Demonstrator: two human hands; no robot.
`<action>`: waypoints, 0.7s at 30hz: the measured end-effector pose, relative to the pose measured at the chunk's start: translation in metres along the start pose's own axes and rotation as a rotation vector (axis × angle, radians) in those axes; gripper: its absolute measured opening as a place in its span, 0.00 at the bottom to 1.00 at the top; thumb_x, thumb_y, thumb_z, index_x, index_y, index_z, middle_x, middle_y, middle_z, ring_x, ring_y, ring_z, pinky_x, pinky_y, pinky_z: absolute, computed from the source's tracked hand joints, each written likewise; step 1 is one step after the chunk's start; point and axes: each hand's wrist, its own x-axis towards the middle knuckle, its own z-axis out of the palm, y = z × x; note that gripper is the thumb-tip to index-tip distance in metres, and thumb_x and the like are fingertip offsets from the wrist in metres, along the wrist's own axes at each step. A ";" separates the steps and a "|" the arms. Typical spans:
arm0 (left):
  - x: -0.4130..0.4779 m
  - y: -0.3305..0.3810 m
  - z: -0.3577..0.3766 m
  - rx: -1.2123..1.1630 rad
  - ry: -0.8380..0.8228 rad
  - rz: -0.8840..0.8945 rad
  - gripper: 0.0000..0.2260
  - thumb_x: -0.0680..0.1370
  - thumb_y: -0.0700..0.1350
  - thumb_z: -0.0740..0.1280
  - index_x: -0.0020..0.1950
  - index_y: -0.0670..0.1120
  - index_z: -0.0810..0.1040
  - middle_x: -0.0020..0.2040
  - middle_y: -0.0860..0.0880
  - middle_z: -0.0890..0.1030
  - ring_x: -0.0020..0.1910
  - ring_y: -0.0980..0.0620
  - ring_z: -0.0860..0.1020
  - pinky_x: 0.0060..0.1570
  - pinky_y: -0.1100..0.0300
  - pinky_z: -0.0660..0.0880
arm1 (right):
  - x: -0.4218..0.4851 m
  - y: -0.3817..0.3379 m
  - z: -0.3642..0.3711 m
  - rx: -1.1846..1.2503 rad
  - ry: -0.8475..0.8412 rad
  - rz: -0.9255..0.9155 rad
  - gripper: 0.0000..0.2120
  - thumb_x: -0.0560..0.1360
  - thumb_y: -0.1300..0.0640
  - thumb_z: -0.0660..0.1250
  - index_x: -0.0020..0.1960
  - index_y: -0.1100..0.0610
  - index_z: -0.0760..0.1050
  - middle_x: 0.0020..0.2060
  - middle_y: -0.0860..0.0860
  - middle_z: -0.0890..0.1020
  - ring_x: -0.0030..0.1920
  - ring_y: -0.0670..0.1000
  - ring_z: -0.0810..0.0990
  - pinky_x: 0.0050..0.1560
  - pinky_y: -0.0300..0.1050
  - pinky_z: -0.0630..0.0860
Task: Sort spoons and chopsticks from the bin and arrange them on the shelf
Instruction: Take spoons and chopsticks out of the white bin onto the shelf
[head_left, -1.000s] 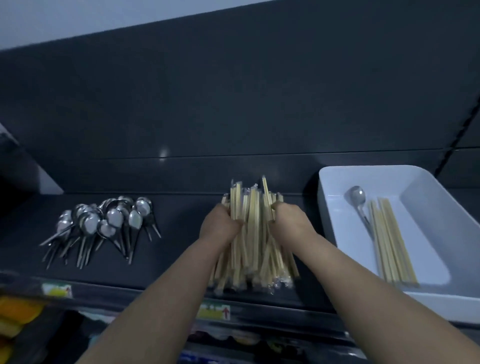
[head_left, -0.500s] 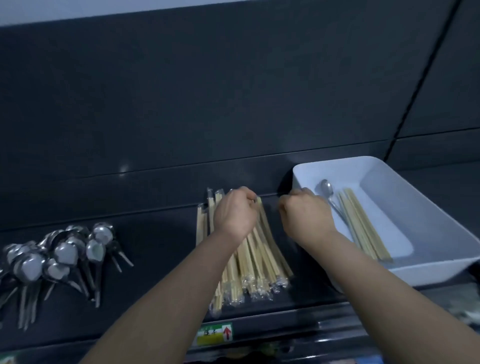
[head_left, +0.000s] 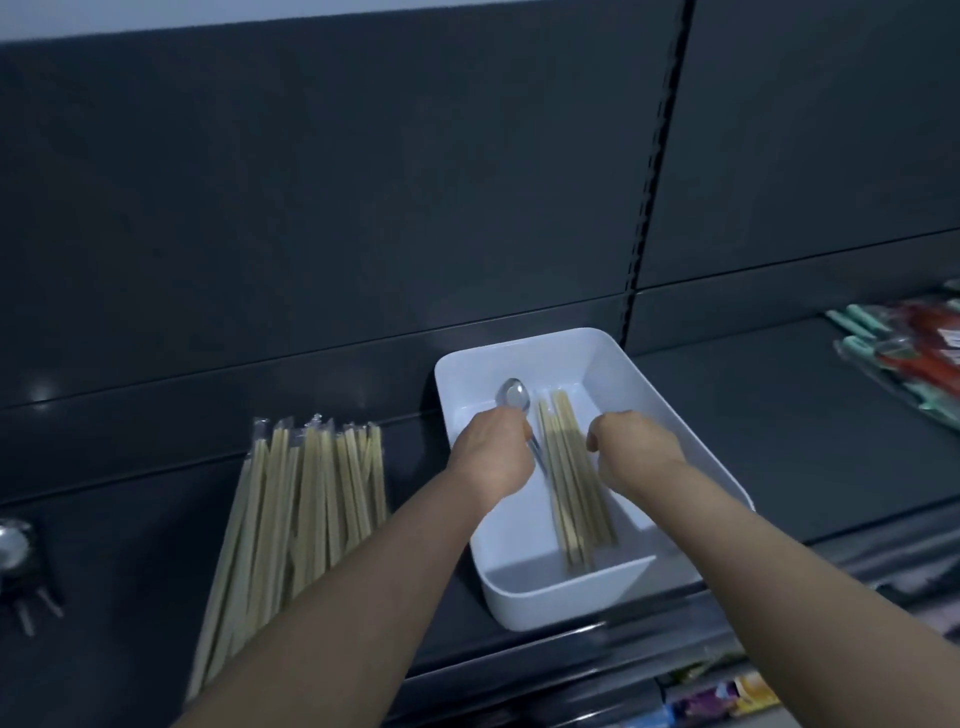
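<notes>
A white bin (head_left: 563, 592) stands on the dark shelf (head_left: 769, 441). In it lie a metal spoon (head_left: 513, 396) and a small bundle of wooden chopsticks (head_left: 576, 499). My left hand (head_left: 493, 460) is down in the bin with its fingers curled round the spoon's handle; the spoon's bowl pokes out beyond the knuckles. My right hand (head_left: 636, 449) hovers over the bin just right of the chopsticks, fingers curled, with nothing seen in it. A pile of wrapped chopsticks (head_left: 306, 499) lies on the shelf left of the bin. Sorted spoons (head_left: 13, 545) show at the far left edge.
The dark back panel rises behind the shelf, with a slotted upright (head_left: 654, 182) above the bin. Packaged red and teal goods (head_left: 914, 353) lie on the shelf at the far right. Colourful products (head_left: 722, 696) sit on the lower shelf below the front edge.
Both hands left the chopstick pile on the shelf and moved right into the bin. The left hand has closed over the spoon's handle. The view has swung right.
</notes>
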 end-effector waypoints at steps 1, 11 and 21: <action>0.004 0.002 0.006 0.034 -0.032 -0.017 0.09 0.80 0.38 0.57 0.48 0.42 0.78 0.51 0.46 0.79 0.46 0.46 0.77 0.46 0.55 0.76 | 0.006 0.003 0.002 0.006 -0.035 -0.013 0.17 0.75 0.66 0.59 0.61 0.56 0.76 0.57 0.54 0.78 0.56 0.57 0.78 0.48 0.44 0.73; 0.023 0.024 0.044 0.102 -0.243 -0.249 0.11 0.73 0.50 0.71 0.42 0.44 0.73 0.35 0.48 0.75 0.40 0.46 0.78 0.40 0.57 0.75 | 0.033 0.014 0.003 0.115 -0.281 -0.137 0.10 0.73 0.61 0.67 0.36 0.56 0.67 0.41 0.54 0.81 0.47 0.55 0.83 0.37 0.42 0.77; 0.024 0.020 0.040 -0.034 -0.104 -0.393 0.07 0.71 0.41 0.67 0.34 0.43 0.72 0.30 0.47 0.75 0.31 0.47 0.77 0.35 0.58 0.75 | 0.033 0.024 0.006 0.233 -0.229 -0.074 0.07 0.74 0.61 0.64 0.51 0.59 0.69 0.52 0.54 0.78 0.49 0.55 0.79 0.39 0.41 0.71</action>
